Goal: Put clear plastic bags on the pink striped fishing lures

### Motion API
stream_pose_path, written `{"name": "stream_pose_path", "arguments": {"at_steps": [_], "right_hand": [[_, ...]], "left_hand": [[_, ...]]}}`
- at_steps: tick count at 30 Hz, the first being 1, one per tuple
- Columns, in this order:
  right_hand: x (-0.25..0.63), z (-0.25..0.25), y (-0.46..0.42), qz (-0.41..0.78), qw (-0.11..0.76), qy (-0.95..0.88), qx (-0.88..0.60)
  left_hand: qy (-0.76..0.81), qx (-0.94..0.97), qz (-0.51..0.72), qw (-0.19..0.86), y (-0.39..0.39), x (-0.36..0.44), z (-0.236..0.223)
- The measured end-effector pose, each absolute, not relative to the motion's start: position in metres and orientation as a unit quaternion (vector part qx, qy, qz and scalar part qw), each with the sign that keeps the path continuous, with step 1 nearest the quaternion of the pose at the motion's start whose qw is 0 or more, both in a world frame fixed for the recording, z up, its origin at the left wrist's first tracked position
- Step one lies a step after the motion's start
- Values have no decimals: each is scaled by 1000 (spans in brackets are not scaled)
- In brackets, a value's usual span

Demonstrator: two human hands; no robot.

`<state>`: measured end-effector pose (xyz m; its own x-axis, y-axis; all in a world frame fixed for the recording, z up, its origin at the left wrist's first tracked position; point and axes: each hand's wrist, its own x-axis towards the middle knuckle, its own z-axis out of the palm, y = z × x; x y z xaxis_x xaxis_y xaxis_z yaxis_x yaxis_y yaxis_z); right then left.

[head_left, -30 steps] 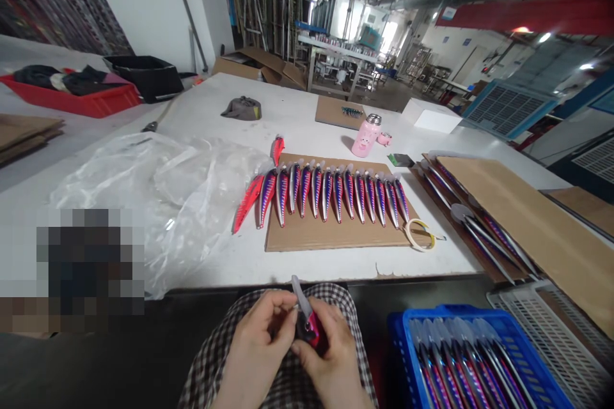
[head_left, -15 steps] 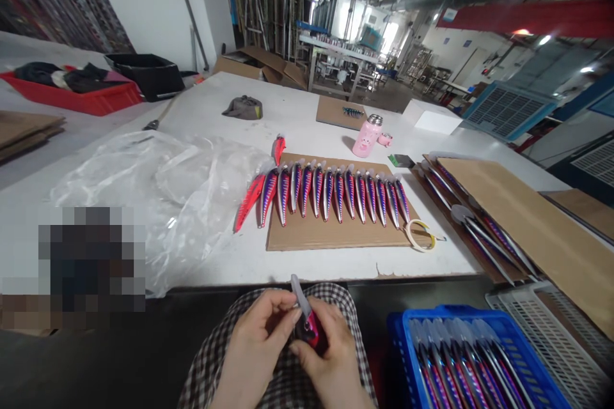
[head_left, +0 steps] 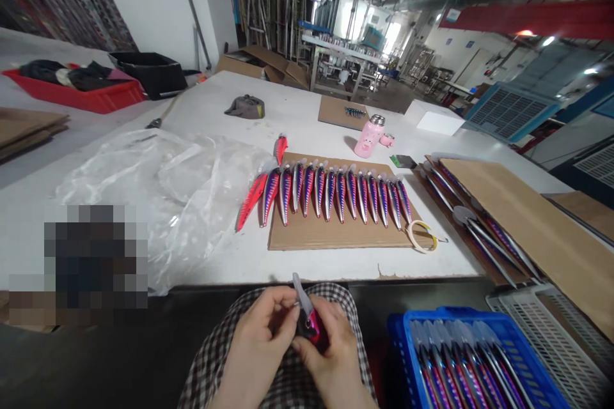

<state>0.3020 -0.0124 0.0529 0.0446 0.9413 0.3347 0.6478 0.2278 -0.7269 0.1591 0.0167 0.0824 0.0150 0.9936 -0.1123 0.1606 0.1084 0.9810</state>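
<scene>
Over my lap I hold a fishing lure (head_left: 311, 326), dark and pink with a clear diving lip that points up and away. My right hand (head_left: 336, 348) is wrapped round its body and hides most of it. At the base of the lip, my left hand (head_left: 263, 332) pinches with thumb and fingers; any small part between them is too hidden to make out. Beyond my hands, several purple and pink striped lures (head_left: 341, 195) lie in a row on a cardboard sheet (head_left: 336, 239). Two red lures (head_left: 251, 203) lie left of the row.
A blue basket (head_left: 407, 332) of upright lures stands at my lower right. Cardboard sheets with lures (head_left: 480, 239) are stacked on the right. On the table are a tape roll (head_left: 411, 239), pink bottle (head_left: 368, 137), grey cloth (head_left: 245, 107) and clear plastic bag (head_left: 167, 185).
My hands stay almost in place on the lure, with only slight finger movement. The whole view has shifted a little.
</scene>
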Motion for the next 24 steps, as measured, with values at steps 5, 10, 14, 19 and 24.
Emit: {"name": "stream_pose_path", "arguments": {"at_steps": [5, 10, 14, 19, 24], "right_hand": [[301, 56, -13, 187, 402, -662, -604], [302, 61, -14, 224, 385, -662, -603], [304, 64, -13, 256, 391, -655, -594], [305, 61, -12, 241, 428, -648, -583], [305, 60, -13, 231, 431, -659, -571]], "left_hand": [[548, 505, 429, 510, 18, 156, 76], [544, 497, 432, 520, 21, 154, 77], [530, 544, 430, 487, 23, 153, 80], [544, 607, 397, 423, 21, 151, 90], [553, 642, 354, 396, 18, 148, 91]]}}
